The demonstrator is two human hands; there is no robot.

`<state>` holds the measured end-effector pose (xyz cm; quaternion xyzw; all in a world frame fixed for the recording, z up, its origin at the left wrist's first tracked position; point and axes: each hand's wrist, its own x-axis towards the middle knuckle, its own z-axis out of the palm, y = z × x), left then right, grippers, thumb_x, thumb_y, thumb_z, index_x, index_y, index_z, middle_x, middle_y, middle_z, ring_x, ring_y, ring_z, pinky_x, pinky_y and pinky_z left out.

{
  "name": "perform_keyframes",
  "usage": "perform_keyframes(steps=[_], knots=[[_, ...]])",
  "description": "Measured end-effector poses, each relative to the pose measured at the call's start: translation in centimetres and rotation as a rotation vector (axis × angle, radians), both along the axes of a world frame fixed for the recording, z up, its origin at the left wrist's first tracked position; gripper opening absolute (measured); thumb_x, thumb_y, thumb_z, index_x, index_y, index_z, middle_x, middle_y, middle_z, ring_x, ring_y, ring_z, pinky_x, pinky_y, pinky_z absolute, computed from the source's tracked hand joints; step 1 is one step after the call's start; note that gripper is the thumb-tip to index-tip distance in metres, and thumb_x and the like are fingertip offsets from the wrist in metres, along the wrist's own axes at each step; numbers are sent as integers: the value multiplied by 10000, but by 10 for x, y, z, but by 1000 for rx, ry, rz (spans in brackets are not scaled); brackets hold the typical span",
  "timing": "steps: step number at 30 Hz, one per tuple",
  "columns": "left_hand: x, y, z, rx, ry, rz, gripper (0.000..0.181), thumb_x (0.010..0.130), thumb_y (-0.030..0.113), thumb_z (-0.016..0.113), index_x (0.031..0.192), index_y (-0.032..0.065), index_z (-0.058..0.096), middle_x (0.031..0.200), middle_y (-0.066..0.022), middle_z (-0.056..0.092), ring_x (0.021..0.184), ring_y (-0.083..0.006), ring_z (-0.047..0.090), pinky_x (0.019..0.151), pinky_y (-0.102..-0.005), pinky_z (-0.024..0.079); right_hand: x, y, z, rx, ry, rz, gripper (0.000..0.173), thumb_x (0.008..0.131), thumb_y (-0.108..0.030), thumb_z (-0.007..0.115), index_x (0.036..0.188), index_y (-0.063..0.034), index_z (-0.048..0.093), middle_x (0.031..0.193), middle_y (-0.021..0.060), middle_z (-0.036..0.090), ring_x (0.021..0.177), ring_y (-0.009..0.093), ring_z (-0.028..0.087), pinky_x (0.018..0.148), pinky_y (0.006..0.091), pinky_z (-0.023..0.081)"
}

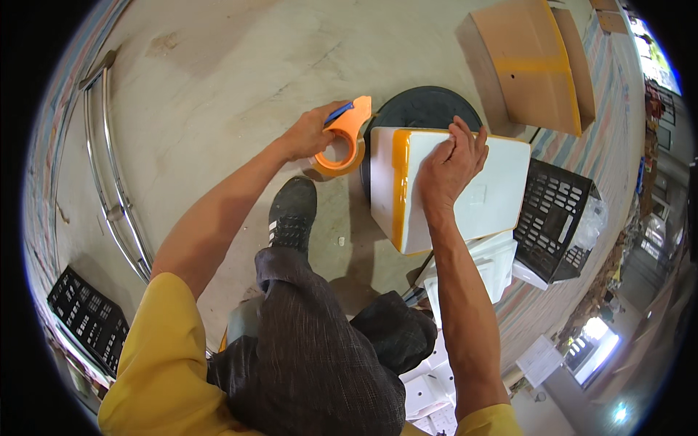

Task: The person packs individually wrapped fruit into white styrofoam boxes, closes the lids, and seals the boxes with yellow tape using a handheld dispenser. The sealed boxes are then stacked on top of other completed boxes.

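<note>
My left hand [311,132] grips an orange tape dispenser [357,120] with a blue part at its top and a roll of tape in its ring. Just right of it, a white foam box [485,185] rests tilted on a round black stool or stand [425,103]. Yellow-brown tape [402,191] runs along the box's near left edge, and more tape shows along its far edge. My right hand [452,163] lies on the box's white face with its fingertips near the far edge, the fingers slightly curled.
A cardboard box [529,71] stands beyond the stool. Right of the foam box are a black plastic crate [553,218] and white foam pieces [493,261]. A curved metal tube frame [112,185] and another black crate [90,316] are at the left. My shoe [294,210] is on the floor.
</note>
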<state>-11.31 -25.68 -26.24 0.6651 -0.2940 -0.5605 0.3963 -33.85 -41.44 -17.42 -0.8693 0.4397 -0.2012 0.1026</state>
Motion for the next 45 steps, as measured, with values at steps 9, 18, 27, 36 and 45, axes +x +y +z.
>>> perform_keyframes(steps=[9,18,27,36,45], knots=[[-4,-18,-10,-131,-218,-223,698,943,-53,691,1616,84,567,1381,-180,770,1209,-345,750,1037,-441,578,-2,-4,0,2,13,-10,234,1075,-28,536,1222,-15,717,1481,95,699,1662,429,320,1370,606,148],[8,-4,-26,-60,-107,-286,750,930,-90,561,1632,174,564,1263,-145,781,956,-271,754,782,-390,616,6,-8,-4,-1,23,-78,249,1073,-38,529,1241,-24,712,1478,97,694,1660,432,321,1372,606,145],[34,-18,5,39,36,-163,705,963,-52,601,1645,114,546,1092,-62,726,827,-140,649,786,-297,560,5,-6,1,16,16,-63,246,1072,-22,530,1243,-14,707,1491,102,690,1665,429,316,1374,603,133],[28,-37,10,58,-80,-465,814,870,-150,679,1620,152,586,1532,-166,688,1397,-369,653,1185,-454,520,3,-5,1,35,23,-28,261,1072,-21,529,1270,-1,697,1519,117,668,1670,445,294,1374,608,119],[28,-35,-18,-114,-132,-472,820,863,-157,648,1621,148,580,1530,-167,687,1403,-381,646,1197,-450,516,-47,-24,58,144,456,915,516,1126,-524,558,1531,-217,644,1841,127,330,1734,478,81,1367,653,-55]])
